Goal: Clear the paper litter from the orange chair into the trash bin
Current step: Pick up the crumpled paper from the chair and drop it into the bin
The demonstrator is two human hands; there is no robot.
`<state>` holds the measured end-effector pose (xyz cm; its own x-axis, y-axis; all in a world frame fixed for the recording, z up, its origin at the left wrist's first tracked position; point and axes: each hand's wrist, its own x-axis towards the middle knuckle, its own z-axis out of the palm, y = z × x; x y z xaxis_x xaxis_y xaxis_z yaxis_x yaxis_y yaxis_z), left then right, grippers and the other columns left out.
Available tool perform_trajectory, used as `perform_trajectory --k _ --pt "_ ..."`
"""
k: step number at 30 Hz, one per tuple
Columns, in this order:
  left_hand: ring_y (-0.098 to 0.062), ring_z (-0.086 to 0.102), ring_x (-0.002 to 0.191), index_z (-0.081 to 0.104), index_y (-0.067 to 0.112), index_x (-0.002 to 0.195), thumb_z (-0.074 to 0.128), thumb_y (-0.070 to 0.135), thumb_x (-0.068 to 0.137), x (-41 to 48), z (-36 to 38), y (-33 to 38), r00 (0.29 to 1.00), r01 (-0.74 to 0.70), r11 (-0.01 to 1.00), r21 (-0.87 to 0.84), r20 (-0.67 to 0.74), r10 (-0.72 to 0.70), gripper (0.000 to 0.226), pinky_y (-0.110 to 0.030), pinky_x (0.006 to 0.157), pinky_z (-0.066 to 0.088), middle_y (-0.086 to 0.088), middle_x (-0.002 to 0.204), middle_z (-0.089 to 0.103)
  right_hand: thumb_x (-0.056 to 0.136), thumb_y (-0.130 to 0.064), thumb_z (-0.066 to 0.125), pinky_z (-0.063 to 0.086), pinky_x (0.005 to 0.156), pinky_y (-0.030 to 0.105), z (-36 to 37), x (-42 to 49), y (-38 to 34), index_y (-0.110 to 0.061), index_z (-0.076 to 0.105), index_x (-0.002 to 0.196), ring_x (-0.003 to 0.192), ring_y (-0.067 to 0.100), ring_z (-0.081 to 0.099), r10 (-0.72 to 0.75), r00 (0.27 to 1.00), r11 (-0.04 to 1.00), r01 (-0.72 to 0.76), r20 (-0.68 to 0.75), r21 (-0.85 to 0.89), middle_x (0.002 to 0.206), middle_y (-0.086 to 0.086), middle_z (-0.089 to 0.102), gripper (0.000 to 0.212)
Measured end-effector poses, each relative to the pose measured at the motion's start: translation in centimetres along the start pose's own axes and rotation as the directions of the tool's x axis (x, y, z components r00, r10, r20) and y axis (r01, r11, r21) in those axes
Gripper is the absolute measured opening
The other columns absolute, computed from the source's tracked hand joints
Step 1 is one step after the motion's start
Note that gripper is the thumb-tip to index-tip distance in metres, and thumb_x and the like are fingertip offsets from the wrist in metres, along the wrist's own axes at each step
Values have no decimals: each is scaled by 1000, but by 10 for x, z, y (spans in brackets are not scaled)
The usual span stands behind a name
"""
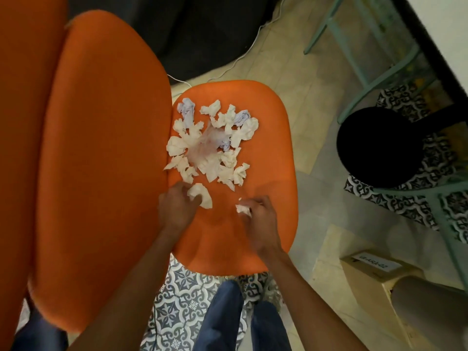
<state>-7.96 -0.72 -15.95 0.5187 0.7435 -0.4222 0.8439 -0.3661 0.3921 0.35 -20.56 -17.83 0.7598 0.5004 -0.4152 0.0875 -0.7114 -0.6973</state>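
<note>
The orange chair has its seat below me, with its tall backrest on the left. Several crumpled white and pale blue paper scraps lie in a heap on the far half of the seat. My left hand grips a crumpled white paper at the seat's near left. My right hand pinches a small white paper wad near the seat's middle. The black round trash bin stands on the floor to the right of the chair.
A mint-green metal stool frame and a patterned black-and-white cushion surround the bin. A cardboard box sits at the lower right. A white cable runs across the floor beyond the chair. My legs in blue jeans stand on patterned tiles.
</note>
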Motion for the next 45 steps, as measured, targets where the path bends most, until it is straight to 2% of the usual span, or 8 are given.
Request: perform_trajectory --k 3,7,11,21,29,34,40,45 --pt "-19 71 101 68 13 129 79 28 94 -32 -13 36 992 -128 984 -121 -10 128 40 -38 93 59 -6 122 74 102 -13 72 37 99 -3 -39 -28 -5 -23 74 128 116 5 55 -18 984 998 30 -179 61 133 -7 58 29" --pt "-8 70 91 71 13 127 78 30 95 -73 -21 83 970 -242 956 -165 -56 236 37 -20 80 55 0 114 76 99 -25 75 58 99 35 -86 -63 2 -27 78 121 108 11 68 -1 936 989 53 -353 140 126 -5 69 22" --pt "3 67 83 75 14 121 80 26 93 -125 -15 131 947 -320 924 -208 -87 308 31 -3 67 46 8 98 75 96 -18 80 61 91 30 -139 -109 15 -24 80 114 103 5 70 26 874 968 100 -485 231 117 -8 72 18" --pt "-3 71 81 75 21 116 77 26 96 -296 56 234 861 -505 835 -218 -65 504 21 -32 83 58 14 87 72 96 -14 80 61 85 28 -251 -249 113 -17 79 110 97 7 72 106 721 943 146 -685 299 107 -7 76 14" --pt "22 61 72 76 15 113 76 20 96 -407 144 283 756 -623 753 -211 85 649 18 1 71 41 14 84 69 96 -17 79 54 81 9 -299 -353 219 -17 79 110 94 1 70 251 595 943 28 -764 332 104 -10 76 14" --pt "-2 72 74 76 21 111 78 29 94 -448 198 298 676 -664 707 -243 210 707 18 -38 79 63 12 83 76 96 -19 78 49 80 1 -297 -399 282 -16 79 108 90 2 71 328 531 938 -88 -781 334 103 -7 78 13" --pt "-1 68 76 78 23 103 81 29 91 -471 255 311 532 -780 594 -198 290 795 14 -22 76 56 10 91 75 97 -15 77 42 81 -1 -281 -429 334 -18 78 107 87 -2 65 415 490 910 -211 -767 358 101 -7 75 10" --pt "-8 68 76 77 17 108 80 27 92 -471 302 314 431 -841 522 -142 405 806 19 -4 81 47 0 108 63 93 -10 80 53 82 29 -267 -424 373 -21 79 106 101 14 50 395 457 902 -356 -797 244 104 -10 77 17"
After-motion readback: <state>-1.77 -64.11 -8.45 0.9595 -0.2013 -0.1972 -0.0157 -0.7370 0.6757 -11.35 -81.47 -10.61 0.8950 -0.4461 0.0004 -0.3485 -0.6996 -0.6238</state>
